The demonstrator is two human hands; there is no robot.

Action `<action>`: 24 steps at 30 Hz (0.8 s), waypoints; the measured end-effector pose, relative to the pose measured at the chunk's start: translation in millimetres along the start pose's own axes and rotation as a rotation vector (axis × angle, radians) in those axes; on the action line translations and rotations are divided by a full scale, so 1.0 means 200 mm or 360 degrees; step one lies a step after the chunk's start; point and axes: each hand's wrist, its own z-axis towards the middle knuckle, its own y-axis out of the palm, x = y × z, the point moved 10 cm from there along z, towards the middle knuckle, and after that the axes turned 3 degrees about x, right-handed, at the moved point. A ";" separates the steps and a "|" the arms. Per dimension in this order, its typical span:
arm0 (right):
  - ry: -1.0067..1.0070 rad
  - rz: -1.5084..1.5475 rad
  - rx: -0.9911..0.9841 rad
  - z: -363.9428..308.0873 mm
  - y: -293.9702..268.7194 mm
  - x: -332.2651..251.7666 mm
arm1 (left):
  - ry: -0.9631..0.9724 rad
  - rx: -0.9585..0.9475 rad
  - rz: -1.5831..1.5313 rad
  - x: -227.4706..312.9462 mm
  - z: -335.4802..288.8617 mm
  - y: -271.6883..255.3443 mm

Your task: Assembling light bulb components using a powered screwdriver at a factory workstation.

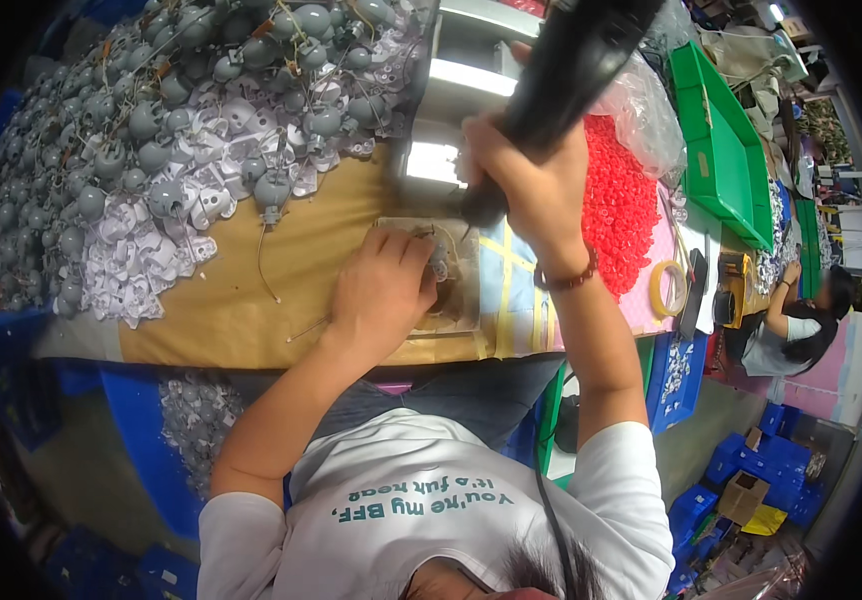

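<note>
My right hand (536, 180) is wrapped round a black electric screwdriver (576, 75), blurred and large near the camera. Its tapered nose slants down to the left, above the work spot. Under that nose my left hand (383, 285) lies with curled fingers against a small grey part (439, 262), pressing it on a flat clear fixture plate (461, 300). Much of the part is hidden by my fingers. Left of this hand a grey ball-shaped piece with a wire (272, 190) rests at the edge of the heap.
Grey ball pieces (101, 165) and white plastic shells (136, 255) heap up at left. Red small parts (616, 205), a tape roll (668, 288) and a green tray (721, 150) lie at right. A metal box (441, 110) stands ahead. Another person (791, 335) sits far right.
</note>
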 end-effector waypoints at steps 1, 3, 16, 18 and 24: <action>0.0074 0.0135 -0.0025 -0.05 0.01 0.01 | -0.0011 -0.0006 0.0000 0.00 0.00 0.00; -0.0031 0.0142 -0.0091 -0.14 0.04 -0.02 | -0.0037 -0.0011 0.0001 -0.01 -0.01 0.01; -0.0416 -0.0402 -0.0406 -0.35 0.04 0.09 | -0.0028 0.0021 -0.0024 -0.01 0.00 0.00; -0.0473 -0.0420 -0.0439 -0.36 0.04 0.10 | -0.0026 0.0040 -0.0058 -0.01 0.00 -0.01; -0.0301 -0.0400 -0.0440 -0.40 0.07 0.12 | -0.0013 0.0057 -0.0111 -0.03 0.00 -0.01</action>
